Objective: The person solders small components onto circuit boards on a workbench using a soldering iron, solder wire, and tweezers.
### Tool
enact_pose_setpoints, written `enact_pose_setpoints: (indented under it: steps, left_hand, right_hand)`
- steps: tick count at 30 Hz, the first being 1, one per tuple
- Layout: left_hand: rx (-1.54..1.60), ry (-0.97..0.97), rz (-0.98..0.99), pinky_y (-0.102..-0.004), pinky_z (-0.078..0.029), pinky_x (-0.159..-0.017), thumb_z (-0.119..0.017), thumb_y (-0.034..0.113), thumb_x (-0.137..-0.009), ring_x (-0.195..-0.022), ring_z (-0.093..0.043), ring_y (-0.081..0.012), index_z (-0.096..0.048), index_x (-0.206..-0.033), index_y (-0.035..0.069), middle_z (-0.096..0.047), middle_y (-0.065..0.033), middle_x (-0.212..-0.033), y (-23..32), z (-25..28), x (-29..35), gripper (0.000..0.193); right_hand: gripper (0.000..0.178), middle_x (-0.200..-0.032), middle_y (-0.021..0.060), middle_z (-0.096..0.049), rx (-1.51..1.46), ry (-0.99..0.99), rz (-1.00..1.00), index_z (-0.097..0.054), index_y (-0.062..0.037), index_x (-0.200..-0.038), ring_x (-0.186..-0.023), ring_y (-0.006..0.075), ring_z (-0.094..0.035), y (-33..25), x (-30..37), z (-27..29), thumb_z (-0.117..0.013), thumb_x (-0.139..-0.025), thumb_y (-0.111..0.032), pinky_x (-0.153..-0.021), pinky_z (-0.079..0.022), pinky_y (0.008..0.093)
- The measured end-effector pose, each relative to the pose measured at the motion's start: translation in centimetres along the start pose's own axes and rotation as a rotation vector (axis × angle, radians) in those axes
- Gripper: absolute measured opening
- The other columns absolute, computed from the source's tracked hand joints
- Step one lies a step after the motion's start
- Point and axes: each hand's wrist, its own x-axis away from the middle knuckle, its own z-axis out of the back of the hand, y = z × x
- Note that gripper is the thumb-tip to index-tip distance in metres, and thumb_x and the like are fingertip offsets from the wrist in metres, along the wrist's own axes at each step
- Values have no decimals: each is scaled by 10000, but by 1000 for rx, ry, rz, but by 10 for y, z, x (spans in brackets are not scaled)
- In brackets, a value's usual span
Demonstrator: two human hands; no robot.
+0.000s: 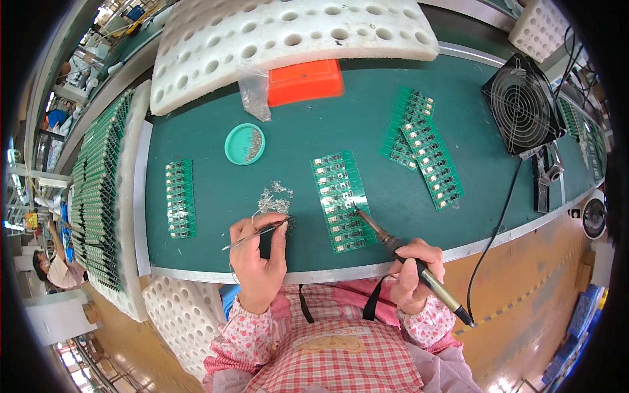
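One circuit board (341,200) near the desk's (196,137) front edge, long axis roughly front-to-back | left hand (257,267): fingertips pinched on slim tool (265,230), board to their right, apart | right hand (407,288), board ahead-left: fingers closed round soldering iron (438,287), tip at board.

Single view: left head-worn fisheye, facing down at close range over the green, metal-edged tabletop (445,232). Bare left hand (254,265) and bare right hand (409,288) low-centre; red-and-white checked cloth apron (334,370) nearest, lower edge.
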Motion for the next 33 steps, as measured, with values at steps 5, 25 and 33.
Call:
enact_pose_setpoints:
  steps: [5,25,33]
  left_hand:
    - [-50,11,3,-327,-469,-849,-695,-3,-869,-878,-615,-231,-699,-945,31,-716,-61,-962,-3,0,0,83]
    - [-134,16,-97,-360,-420,-851,-723,-8,-821,-810,-613,-238,-670,-906,53,-718,-21,-974,-6,-2,1,117]
    - [-131,32,-91,-366,-417,-853,-717,-12,-825,-798,-618,-232,-662,-903,49,-718,-23,-965,-5,-1,2,114]
  right_hand:
    - [139,-604,56,-598,0,25,38,-631,23,-942,-488,173,-554,2,-1,-2,-619,-904,-110,-493,-447,304]
    - [145,-549,31,-571,30,37,57,-616,19,-949,-478,156,-553,3,0,-3,-584,-927,-121,-499,-448,299]
    - [151,-541,23,-565,18,35,68,-620,15,-950,-479,156,-549,3,-1,-2,-582,-933,-130,-498,-442,292]
